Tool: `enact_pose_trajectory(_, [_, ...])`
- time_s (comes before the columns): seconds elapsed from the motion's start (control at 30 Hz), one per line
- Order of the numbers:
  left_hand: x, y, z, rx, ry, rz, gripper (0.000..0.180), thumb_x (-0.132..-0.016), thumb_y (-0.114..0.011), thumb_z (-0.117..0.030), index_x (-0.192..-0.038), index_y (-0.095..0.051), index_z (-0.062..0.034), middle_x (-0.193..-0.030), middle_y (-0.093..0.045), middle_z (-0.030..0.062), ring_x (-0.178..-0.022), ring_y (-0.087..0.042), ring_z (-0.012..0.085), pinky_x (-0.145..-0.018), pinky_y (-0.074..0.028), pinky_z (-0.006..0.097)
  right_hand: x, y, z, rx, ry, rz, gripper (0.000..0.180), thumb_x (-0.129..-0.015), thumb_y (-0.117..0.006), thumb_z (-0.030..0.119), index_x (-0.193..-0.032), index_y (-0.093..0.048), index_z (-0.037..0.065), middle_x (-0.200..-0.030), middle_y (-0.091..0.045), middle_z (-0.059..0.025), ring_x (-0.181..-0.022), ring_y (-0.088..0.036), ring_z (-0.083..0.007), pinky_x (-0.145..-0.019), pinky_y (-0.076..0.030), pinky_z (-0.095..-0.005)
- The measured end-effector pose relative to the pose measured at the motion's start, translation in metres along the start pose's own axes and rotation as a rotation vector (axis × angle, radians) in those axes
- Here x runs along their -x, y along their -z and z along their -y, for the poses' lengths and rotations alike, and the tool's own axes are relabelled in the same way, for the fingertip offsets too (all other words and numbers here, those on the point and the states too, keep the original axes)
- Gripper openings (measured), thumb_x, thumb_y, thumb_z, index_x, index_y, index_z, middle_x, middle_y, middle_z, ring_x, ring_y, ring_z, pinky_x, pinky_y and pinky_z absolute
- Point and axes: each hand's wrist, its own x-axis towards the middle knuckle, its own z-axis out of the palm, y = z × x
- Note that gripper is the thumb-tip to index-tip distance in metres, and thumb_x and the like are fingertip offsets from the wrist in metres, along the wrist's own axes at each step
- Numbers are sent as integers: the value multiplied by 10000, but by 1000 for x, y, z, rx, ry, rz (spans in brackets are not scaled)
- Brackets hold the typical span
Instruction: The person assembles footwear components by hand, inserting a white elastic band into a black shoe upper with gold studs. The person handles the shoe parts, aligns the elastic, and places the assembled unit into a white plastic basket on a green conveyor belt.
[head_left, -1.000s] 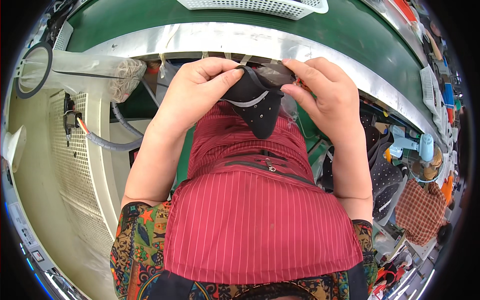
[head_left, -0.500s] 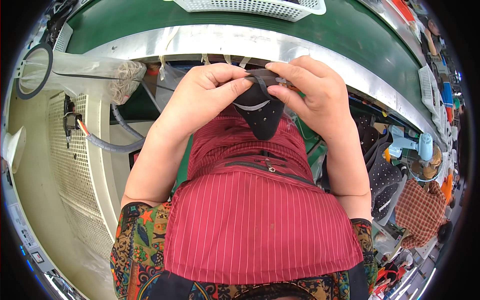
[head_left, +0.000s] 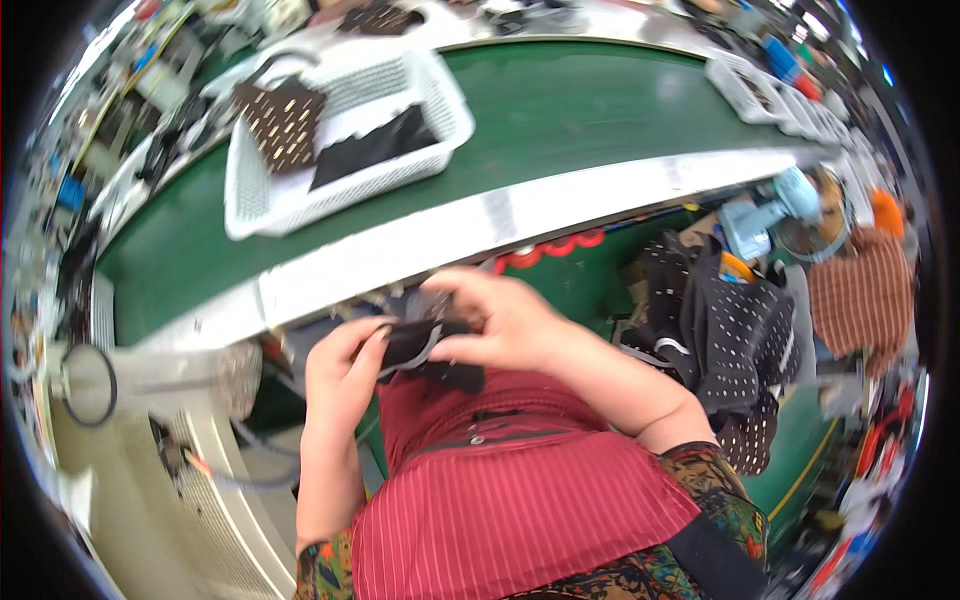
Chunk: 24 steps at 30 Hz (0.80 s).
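Note:
A small black fabric piece [head_left: 408, 342] with a pale grey edge is held in front of my lap. My left hand [head_left: 345, 365] pinches its left end between thumb and fingers. Curled round its right side is my right hand [head_left: 505, 322], with the thumb along the pale edge. A dark, blurred part of the piece shows between that thumb and the fingers. Motion blur hides whether the right hand also holds something small. Below the hands, a dark flap of the piece hangs over my red striped apron [head_left: 520, 490].
A white basket [head_left: 455, 120] with dark fabric pieces stands on the green conveyor belt [head_left: 570, 110], beyond its metal edge [head_left: 560, 205]. Dotted black fabric [head_left: 735, 330] is heaped at right, near a light blue fan [head_left: 765, 215]. A cream machine housing [head_left: 130, 470] stands left.
The view has swung, bringing the whole basket into sight. My hands sit lower and further left, with the right hand now more curled over the piece, which has turned sideways.

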Motion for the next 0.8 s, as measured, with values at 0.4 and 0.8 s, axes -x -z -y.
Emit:
enact_pose_trajectory(0.4, [5, 17, 10, 142, 14, -240, 166, -880, -584, -54, -1012, -632, 35, -887, -620, 2, -816, -535, 71, -758, -435, 212, 14, -19, -50, 343, 229, -462, 193, -727, -612, 60, -919, -600, 66, -794, -594, -109, -719, -596, -300, -632, -486, -375])
enact_pose_trajectory(0.8, [-3, 39, -8, 404, -214, -372, 177, -903, -564, -50, -1054, -614, 28, -968, -639, 56, -883, -587, 104, -807, -455, 220, 20, -11, -82, -23, 1, -524, 135, -825, -628, 59, -949, -588, 23, -696, -468, 57, -620, -418, -27, -551, -352, -190])
